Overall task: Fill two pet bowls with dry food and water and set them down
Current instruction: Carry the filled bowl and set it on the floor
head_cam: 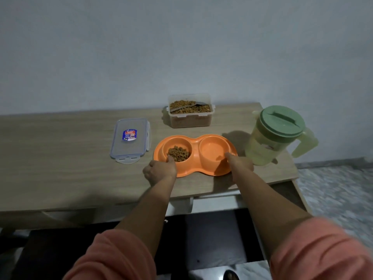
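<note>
On the table (60,150), furthest left, a clear lid (130,140) is laid flat, well apart from the hands. Next, the left hand (160,170) is closed on the left end of the orange double bowl (194,156), thumb over the rim beside the kibble (178,154) in the left well. The bowl's long axis is laid left to right, square across the body, near the table's front edge, so each hand is set at its own end and neither is nearer. The right well (214,148) looks paler; whether water is in it cannot be told. The right hand (240,163) is closed on the right end, thumb on the rim. Behind, an open tub (190,111) of kibble is seen; just right, a green-lidded jug (276,136). A level two-handed lift is judged the likely next move.
</note>
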The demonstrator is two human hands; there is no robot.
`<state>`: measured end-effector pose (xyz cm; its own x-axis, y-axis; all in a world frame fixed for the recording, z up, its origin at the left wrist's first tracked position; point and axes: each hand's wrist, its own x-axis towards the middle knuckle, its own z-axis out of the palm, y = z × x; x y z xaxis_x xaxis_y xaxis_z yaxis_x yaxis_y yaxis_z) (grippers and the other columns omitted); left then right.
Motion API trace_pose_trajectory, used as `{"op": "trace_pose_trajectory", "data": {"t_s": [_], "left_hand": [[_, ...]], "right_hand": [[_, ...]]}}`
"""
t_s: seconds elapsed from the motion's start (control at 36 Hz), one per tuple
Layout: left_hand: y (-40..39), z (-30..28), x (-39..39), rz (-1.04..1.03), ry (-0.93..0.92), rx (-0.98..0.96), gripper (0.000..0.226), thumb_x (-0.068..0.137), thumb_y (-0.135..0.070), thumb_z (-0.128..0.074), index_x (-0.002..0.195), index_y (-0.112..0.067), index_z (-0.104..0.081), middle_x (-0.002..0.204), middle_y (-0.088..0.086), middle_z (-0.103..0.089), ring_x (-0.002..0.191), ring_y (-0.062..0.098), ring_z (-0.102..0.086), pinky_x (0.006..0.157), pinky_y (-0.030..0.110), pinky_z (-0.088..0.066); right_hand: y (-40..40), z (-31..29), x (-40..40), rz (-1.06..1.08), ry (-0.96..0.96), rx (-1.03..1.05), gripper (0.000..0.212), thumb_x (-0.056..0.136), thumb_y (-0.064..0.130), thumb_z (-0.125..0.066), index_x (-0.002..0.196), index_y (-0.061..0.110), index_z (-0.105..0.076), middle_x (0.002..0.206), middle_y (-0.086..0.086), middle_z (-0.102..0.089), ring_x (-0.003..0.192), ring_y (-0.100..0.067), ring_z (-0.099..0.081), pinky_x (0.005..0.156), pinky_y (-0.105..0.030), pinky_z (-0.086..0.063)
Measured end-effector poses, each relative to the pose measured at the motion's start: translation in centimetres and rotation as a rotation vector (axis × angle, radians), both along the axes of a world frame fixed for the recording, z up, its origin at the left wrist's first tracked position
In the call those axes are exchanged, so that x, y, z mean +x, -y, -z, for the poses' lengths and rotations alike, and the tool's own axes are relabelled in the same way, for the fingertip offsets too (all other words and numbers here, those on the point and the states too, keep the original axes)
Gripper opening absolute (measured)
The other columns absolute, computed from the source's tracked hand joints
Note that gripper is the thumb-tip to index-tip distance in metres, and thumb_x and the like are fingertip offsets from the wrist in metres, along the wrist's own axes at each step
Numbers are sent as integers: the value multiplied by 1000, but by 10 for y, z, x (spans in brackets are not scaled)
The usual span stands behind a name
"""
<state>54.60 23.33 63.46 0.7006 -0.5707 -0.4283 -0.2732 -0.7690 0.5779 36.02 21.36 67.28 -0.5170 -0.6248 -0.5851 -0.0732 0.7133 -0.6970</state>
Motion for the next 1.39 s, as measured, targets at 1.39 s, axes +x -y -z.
{"op": "trace_pose_trajectory", "data": {"t_s": [1.39], "left_hand": [[-211, -84, -336, 269, -370, -332, 62, 91, -37, -56, 137, 1, -36, 140, 20, -43, 124, 40, -49, 102, 47, -43]], "right_hand": [[-302, -98, -312, 458, -6, -194, 55, 80, 33, -72, 120, -1, -55, 119, -20, -61, 102, -36, -62, 77, -41, -51]]}}
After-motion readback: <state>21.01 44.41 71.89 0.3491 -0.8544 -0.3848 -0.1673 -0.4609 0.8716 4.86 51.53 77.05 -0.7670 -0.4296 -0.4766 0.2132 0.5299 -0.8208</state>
